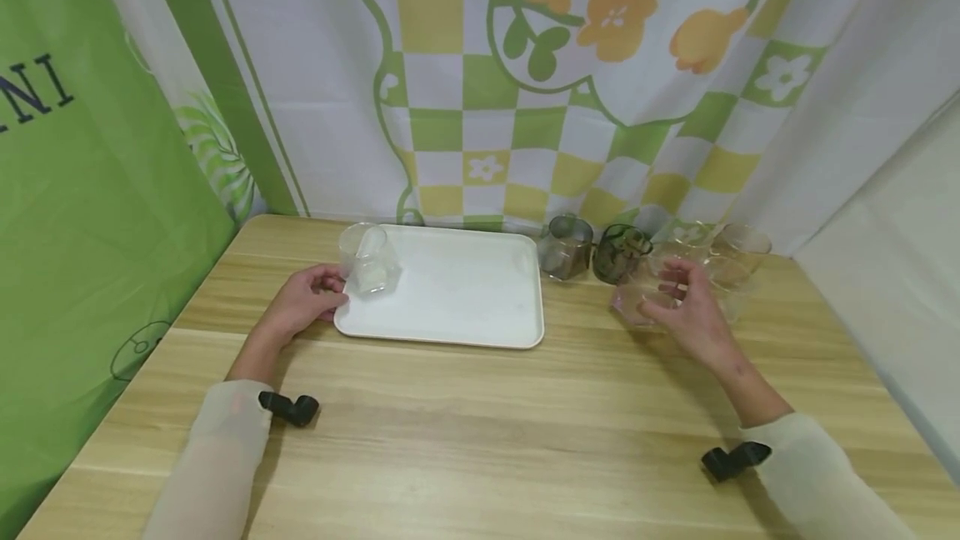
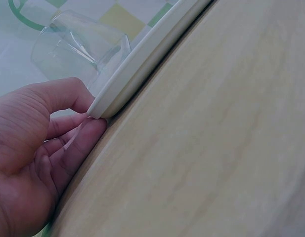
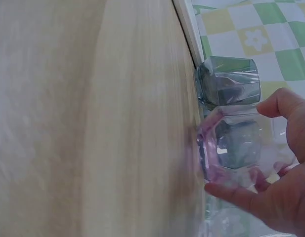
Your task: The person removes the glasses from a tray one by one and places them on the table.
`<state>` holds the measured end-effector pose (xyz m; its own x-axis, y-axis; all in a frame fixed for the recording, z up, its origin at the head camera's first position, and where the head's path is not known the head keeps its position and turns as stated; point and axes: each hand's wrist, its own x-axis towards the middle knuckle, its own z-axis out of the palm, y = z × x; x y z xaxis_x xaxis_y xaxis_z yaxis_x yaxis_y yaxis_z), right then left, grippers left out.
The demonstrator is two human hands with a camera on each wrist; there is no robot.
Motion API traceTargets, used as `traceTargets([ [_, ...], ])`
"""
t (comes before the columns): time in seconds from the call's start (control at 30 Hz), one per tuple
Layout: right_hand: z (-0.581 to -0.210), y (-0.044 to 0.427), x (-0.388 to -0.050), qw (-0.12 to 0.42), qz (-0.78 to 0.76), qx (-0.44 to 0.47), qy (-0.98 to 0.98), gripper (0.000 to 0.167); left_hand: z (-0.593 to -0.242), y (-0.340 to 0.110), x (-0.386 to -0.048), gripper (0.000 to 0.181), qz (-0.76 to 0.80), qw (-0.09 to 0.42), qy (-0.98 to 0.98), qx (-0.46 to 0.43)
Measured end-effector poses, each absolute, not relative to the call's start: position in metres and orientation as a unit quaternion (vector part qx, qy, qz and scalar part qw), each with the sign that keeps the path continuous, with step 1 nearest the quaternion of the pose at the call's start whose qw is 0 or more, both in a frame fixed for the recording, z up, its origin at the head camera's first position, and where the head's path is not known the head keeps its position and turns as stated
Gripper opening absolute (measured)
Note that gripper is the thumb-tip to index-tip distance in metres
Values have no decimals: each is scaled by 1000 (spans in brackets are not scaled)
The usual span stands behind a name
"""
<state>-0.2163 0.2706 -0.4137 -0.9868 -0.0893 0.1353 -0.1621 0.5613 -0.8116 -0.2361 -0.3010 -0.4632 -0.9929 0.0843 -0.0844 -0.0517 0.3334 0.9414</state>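
A white rectangular tray point(image 1: 465, 294) lies on the wooden table, with a clear drinking glass point(image 1: 369, 265) standing upright at its left end. My left hand point(image 1: 303, 302) pinches the tray's near left corner; in the left wrist view its fingers point(image 2: 68, 96) lie on both sides of the rim. At the right, my right hand point(image 1: 697, 315) grips a pink-tinted clear glass point(image 3: 226, 148). The right wrist view has the thumb and fingers spread on opposite sides of this faceted glass. Whether its base touches the table I cannot tell.
A smoky grey glass point(image 1: 567, 250) and a dark green glass point(image 1: 621, 255) stand right of the tray. An amber glass point(image 1: 744, 250) and other clear glasses crowd behind my right hand. A patterned curtain point(image 1: 465, 132) hangs along the table's back edge.
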Motion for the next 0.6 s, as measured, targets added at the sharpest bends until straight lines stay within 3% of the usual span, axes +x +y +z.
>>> traceTargets([
  [0.6, -408, 269, -215, 30, 411, 87, -907, 92, -463, -300, -234, 52, 575, 55, 816, 8],
])
